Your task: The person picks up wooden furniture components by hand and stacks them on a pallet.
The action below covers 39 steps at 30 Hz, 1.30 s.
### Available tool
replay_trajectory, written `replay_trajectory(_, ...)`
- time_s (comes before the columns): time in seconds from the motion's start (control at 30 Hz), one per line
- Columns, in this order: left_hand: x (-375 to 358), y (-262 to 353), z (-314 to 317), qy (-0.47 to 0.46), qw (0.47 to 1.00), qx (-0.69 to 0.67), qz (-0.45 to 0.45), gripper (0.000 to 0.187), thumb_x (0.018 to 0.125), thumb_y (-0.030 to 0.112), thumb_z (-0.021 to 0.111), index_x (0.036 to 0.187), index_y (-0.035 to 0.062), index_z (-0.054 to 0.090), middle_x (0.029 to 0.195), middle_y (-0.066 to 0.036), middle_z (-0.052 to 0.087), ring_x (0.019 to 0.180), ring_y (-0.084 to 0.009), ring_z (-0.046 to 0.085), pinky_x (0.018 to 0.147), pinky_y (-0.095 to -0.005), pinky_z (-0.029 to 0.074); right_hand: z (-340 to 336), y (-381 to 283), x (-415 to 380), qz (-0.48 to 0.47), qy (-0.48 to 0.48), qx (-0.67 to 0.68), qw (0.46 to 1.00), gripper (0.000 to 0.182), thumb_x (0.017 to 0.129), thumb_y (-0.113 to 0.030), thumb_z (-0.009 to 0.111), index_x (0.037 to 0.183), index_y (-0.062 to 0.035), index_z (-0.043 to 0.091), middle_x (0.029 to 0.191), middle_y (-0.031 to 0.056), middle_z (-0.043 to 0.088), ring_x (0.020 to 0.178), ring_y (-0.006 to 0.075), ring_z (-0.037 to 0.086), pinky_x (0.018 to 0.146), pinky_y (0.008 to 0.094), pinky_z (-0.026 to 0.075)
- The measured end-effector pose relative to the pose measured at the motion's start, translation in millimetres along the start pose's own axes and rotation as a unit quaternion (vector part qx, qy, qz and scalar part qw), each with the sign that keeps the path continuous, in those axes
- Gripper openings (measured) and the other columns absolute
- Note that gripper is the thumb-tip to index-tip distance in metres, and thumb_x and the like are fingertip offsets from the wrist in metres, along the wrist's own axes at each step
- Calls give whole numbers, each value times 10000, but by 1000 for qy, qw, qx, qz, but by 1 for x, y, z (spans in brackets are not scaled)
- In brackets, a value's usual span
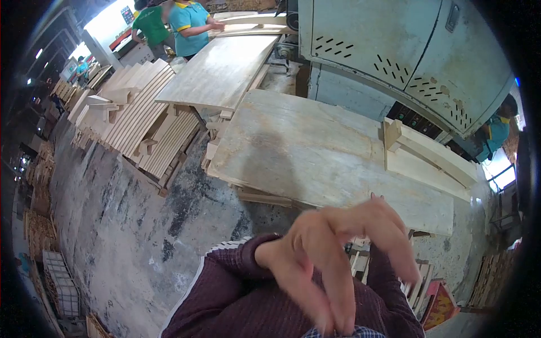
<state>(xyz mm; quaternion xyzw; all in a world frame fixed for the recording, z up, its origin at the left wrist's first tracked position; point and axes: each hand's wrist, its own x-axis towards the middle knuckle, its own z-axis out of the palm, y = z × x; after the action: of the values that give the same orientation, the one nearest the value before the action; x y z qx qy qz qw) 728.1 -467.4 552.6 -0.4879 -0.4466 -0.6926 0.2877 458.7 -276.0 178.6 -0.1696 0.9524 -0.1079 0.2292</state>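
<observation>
My left hand (315,242) is raised close in front of my body, large in the view and slightly blurred. Its thumb and a finger come together at the bottom, over blue checked cloth (344,332); whether anything is pinched there cannot be made out. The other fingers bend out to the right. Behind it, the right sleeve (383,267) leads up toward the board, and only a bit of my right hand (376,196) shows past the left one. A wide pale wooden board (293,146) lies beyond both hands.
On the board's right end rests an L-shaped wooden piece (431,158). A large pale green machine cabinet (372,39) stands behind. Another board (222,67) and stacked wooden strips (132,107) are at left. Two people (193,25) stand at the back; another person (496,135) is at right.
</observation>
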Motion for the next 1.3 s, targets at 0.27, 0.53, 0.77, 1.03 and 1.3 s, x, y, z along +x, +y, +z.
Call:
replay_trajectory(0.27, -207, -75, -134, 87, 676, 591, -431, 565, 775, 382, 755, 1267, 163, 586, 1411, -186, 448, 1312, -354, 405, 1066, -490, 339, -2, 2, -1, -8, -2, 17, 1000, 938, 732, -746, 558, 1507, -460, 114, 1621, 5, -88, 1463, 389, -120, 1007, 768, -34)
replay_trajectory(0.53, -321, -70, -159, -30, 341, 589, -732, 1382, 486, 469, 904, 1533, 354, 9, 1593, -134, -159, 1431, -478, -132, 994, -806, 47, -3, 3, -2, -10, -7, 21, 1000, 940, 722, -752, 554, 1508, -457, 131, 1624, 6, -63, 1466, 389, -109, 1029, 750, -49)
replay_trajectory(0.77, -325, -70, -161, -29, 341, 595, -728, 1430, 452, 461, 916, 1526, 385, -26, 1594, -98, -189, 1428, -465, -170, 986, -809, -7, -6, 3, -2, -15, -10, 24, 1000, 947, 726, -752, 549, 1509, -459, 106, 1621, 5, -90, 1465, 389, -113, 1028, 750, -51)
replay_trajectory(1.03, -324, -69, -162, -27, 343, 579, -740, 1404, 486, 507, 895, 1527, 378, -38, 1589, -99, -207, 1424, -460, -194, 986, -803, -31, -5, 3, -1, -10, -22, 13, 1000, 945, 726, -766, 540, 1506, -471, 95, 1619, -8, -108, 1466, 379, -122, 1040, 740, -50)
replay_trajectory(1.3, -326, -68, -162, -24, 348, 580, -736, 1401, 486, 529, 889, 1530, 370, -31, 1590, -100, -205, 1422, -449, -211, 988, -798, -47, -5, 1, 0, -3, -24, 10, 1000, 949, 725, -770, 539, 1507, -470, 94, 1619, -9, -105, 1467, 378, -119, 1040, 741, -45)
